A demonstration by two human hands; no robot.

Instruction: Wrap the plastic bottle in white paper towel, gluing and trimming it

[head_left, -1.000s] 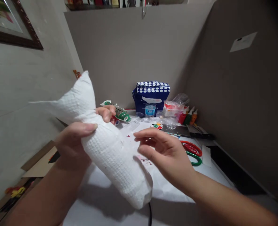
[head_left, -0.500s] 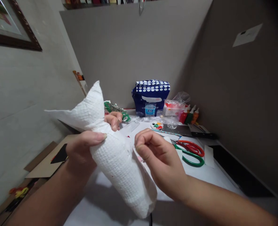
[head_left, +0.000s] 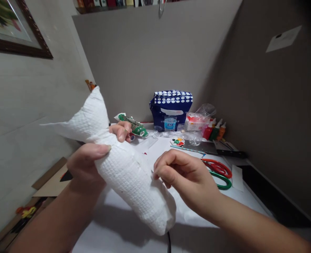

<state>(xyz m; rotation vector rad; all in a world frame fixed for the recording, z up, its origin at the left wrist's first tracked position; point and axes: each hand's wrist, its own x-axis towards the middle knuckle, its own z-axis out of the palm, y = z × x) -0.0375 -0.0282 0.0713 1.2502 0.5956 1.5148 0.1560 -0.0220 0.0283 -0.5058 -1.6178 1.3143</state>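
Note:
My left hand point(head_left: 92, 160) is wrapped round a long bundle rolled in white paper towel point(head_left: 129, 175), gripping it near its twisted upper end, which flares out to the upper left. The bundle slants down to the right above a white table point(head_left: 118, 228). My right hand point(head_left: 187, 177) is beside the bundle's middle, its fingers curled and pinched together against the towel. What, if anything, they pinch is too small to see.
Red and green scissors point(head_left: 218, 170) lie right of my right hand. At the back stand a blue dotted pack point(head_left: 171, 105), a small water bottle point(head_left: 169, 123), a paint palette point(head_left: 178, 141), paint bottles point(head_left: 214, 130) and a green packet point(head_left: 134, 126). Cardboard point(head_left: 50, 182) lies lower left.
My right hand went from open fingers to a curled pinch and moved onto the towel's side. The bundle stayed in my left hand with only slight shifting.

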